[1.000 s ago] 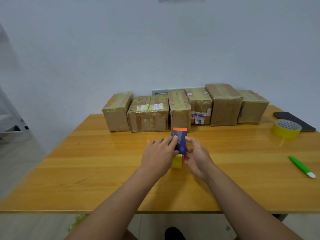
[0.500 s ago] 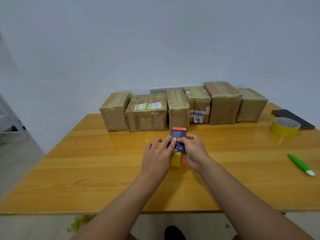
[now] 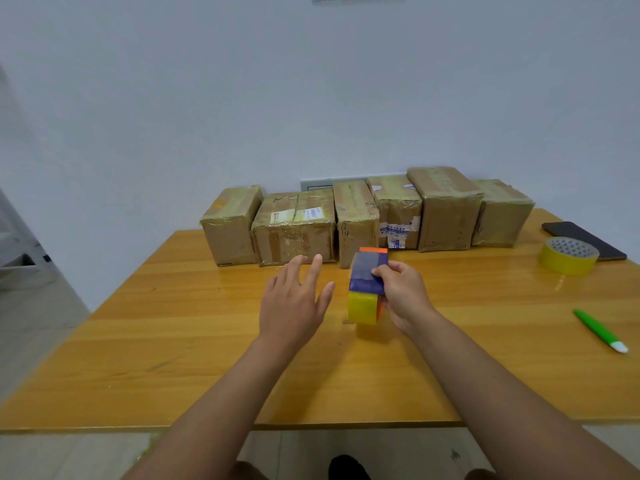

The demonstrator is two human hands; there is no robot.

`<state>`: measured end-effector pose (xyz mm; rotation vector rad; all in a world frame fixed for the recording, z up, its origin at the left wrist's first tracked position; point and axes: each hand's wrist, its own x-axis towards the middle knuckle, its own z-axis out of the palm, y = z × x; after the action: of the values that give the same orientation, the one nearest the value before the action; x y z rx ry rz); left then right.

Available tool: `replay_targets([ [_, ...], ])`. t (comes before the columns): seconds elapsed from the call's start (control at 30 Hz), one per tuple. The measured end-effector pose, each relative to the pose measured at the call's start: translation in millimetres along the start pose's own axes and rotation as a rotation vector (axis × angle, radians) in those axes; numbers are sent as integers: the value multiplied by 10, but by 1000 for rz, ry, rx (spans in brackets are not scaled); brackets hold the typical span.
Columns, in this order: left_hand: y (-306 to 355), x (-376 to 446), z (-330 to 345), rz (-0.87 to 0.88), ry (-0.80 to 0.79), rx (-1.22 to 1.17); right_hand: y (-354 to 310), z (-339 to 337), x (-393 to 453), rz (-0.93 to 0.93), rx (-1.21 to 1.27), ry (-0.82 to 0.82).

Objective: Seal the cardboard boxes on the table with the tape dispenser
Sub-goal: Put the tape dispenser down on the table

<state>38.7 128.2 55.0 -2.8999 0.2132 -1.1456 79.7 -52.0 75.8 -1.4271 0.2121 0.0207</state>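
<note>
Near the middle of the worktop [image 3: 180,341], just in front of the row of cardboard boxes [image 3: 360,216] lined up against the wall, the tape dispenser [image 3: 367,282] is held up in the right hand [image 3: 403,296], its yellow roll facing the camera. The risk I see from here is in the one-handed hold: the fingers curl over the blue body from the side rather than round a handle, so the dispenser could twist or slip when it is pressed onto a box, and the tape would then go on crooked or wrinkled. The boxes also stand touching one another, and pushing on one without steadying it could shove it or its neighbours back or out of line. Whether a free tape end is ready I cannot tell.

The left hand [image 3: 294,299] hovers beside the dispenser with fingers spread and straight, holding nothing and touching nothing. A spare tape roll [image 3: 568,254], a phone [image 3: 585,239] and a green pen [image 3: 597,329] lie well off to the right.
</note>
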Motion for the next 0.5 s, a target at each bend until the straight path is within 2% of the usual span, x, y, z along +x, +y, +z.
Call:
replay_targets([
  [0.07,-49,3,37,-15,-13,10,-139,-132,-36,-122,-229,-3],
  [0.17,-100,-1,119,-27,-20,22,-332,-350,-52,-293,-785,-83],
  [0.27,-90,-14,187,-54,-58,9,-428,-501,-54,-253,-1212,-138],
  [0.4,42,-36,228,-72,-102,-38,-312,-592,-145,-148,-1430,-180],
  [0.5,130,-58,206,-62,-126,-38,-159,-613,-207,-196,-1492,-162],
])
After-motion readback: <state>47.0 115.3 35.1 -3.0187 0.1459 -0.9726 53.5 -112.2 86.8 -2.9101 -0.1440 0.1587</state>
